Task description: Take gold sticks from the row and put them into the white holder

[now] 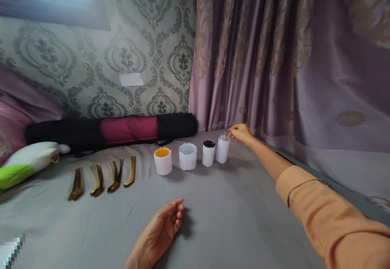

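Jar (223, 149), one o'clock, paper-wrapped, probably light glass, tippy on bedsheet (243, 216); grip mid-wall. Right hand (242, 133) pinched on rim; left hand (161, 230) open, six o'clock.

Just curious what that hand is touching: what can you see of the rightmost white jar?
The jar is a tall, narrow cylinder wrapped in white paper, its clear rim showing on top. It stands upright on the grey sheet, rightmost of four, close beside the black-rimmed cup. The right hand pinches at its rim.
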The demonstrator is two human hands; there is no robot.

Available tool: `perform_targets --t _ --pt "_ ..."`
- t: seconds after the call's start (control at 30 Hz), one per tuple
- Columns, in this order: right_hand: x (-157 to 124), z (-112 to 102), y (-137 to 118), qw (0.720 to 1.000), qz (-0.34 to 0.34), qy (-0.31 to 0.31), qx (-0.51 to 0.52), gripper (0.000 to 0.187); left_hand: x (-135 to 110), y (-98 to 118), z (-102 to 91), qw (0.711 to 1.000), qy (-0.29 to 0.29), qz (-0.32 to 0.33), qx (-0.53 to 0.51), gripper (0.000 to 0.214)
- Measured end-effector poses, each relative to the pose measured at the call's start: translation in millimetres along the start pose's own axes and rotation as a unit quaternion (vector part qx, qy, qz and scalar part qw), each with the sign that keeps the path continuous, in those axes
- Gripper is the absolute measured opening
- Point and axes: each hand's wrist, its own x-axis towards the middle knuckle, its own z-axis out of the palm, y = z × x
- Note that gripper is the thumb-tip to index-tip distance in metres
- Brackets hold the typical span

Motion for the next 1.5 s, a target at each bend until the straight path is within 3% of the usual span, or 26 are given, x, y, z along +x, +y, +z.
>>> perform_targets --t 0.67,1.2,1.5 --pt "-16.4 -15.8 -12.5 0.999 0.013 0.026 0.015 0.013 0.7 1.5 1.9 1.000 0.007 -0.001 -0.003 0.021" --pt "-24.1 -17.5 -18.9 0.996 -0.007 0.074 0.046 0.022 0.0 0.8 0.4 1.000 0.004 0.000 -0.008 0.019" --pt "-40.9 -11.5 -22.1 0.978 -0.044 0.068 0.190 0.023 2.2 0.8 -2.9 0.999 -0.026 0.003 -0.030 0.019"
